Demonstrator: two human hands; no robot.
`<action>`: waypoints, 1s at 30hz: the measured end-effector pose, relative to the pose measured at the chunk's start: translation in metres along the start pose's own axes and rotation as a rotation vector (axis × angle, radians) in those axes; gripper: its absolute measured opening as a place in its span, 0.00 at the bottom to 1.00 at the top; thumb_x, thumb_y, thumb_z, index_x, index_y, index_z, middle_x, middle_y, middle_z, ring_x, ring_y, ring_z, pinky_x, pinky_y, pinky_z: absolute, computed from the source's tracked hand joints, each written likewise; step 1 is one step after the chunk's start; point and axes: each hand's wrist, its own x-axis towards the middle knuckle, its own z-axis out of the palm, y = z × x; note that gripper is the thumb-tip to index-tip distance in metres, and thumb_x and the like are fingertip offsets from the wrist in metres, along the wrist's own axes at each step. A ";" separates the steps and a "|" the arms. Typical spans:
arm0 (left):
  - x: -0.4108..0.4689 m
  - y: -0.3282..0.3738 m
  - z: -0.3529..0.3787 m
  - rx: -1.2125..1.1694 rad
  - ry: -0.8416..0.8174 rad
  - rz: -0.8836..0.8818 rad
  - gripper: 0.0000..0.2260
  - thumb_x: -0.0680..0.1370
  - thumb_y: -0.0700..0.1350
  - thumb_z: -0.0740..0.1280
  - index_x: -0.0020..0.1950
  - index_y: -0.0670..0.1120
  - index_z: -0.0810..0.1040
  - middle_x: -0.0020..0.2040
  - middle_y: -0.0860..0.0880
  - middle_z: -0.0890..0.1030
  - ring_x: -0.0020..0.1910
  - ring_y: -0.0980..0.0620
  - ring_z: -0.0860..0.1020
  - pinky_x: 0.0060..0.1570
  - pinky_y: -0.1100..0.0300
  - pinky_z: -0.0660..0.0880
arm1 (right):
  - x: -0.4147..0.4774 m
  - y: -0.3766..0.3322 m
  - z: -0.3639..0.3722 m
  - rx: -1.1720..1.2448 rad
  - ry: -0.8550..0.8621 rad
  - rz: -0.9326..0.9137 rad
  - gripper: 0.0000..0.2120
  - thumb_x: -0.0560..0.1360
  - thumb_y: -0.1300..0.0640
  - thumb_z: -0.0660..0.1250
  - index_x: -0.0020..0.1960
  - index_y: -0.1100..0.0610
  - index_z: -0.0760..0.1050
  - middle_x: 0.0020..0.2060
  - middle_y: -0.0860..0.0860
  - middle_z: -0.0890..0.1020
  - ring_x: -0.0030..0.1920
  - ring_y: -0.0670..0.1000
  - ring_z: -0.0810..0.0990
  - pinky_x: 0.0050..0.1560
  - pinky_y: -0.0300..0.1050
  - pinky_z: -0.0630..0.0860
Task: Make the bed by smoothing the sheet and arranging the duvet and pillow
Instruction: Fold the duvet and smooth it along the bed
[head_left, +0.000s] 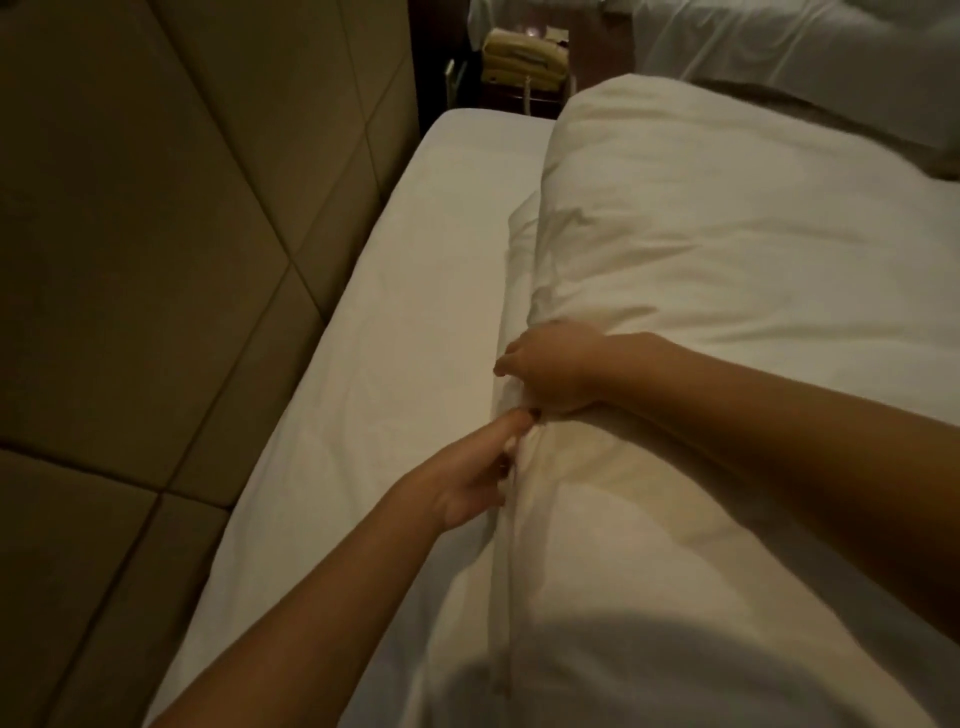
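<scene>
A thick white duvet lies folded over along the right part of the bed, its folded edge running down the middle of the view. To its left the white sheet is bare and fairly flat. My right hand grips the duvet's edge from above, fingers curled into the cloth. Just below it, my left hand pinches the same edge from the sheet side. No pillow can be made out on this bed.
A padded beige headboard wall borders the bed on the left. A dark nightstand with a cream telephone stands at the far end. A second white bed lies beyond at top right.
</scene>
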 end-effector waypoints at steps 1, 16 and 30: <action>0.000 0.002 -0.004 0.018 0.002 0.007 0.18 0.74 0.52 0.66 0.61 0.48 0.77 0.50 0.47 0.78 0.48 0.49 0.75 0.46 0.56 0.73 | 0.011 0.006 0.002 -0.049 -0.033 -0.020 0.29 0.74 0.47 0.67 0.73 0.52 0.65 0.67 0.52 0.73 0.65 0.55 0.73 0.63 0.52 0.71; 0.099 0.023 0.060 0.407 0.774 -0.092 0.28 0.77 0.56 0.60 0.74 0.46 0.60 0.69 0.44 0.70 0.68 0.42 0.70 0.67 0.48 0.66 | 0.104 0.058 0.073 -0.467 -0.227 -0.364 0.24 0.80 0.43 0.57 0.73 0.49 0.64 0.74 0.49 0.65 0.76 0.52 0.57 0.75 0.58 0.44; 0.109 0.025 0.027 0.396 0.834 -0.075 0.11 0.77 0.46 0.62 0.55 0.45 0.80 0.56 0.44 0.81 0.58 0.41 0.78 0.56 0.53 0.76 | 0.089 0.064 0.061 -0.380 0.034 -0.479 0.11 0.77 0.54 0.58 0.55 0.54 0.77 0.52 0.51 0.81 0.54 0.53 0.76 0.61 0.48 0.64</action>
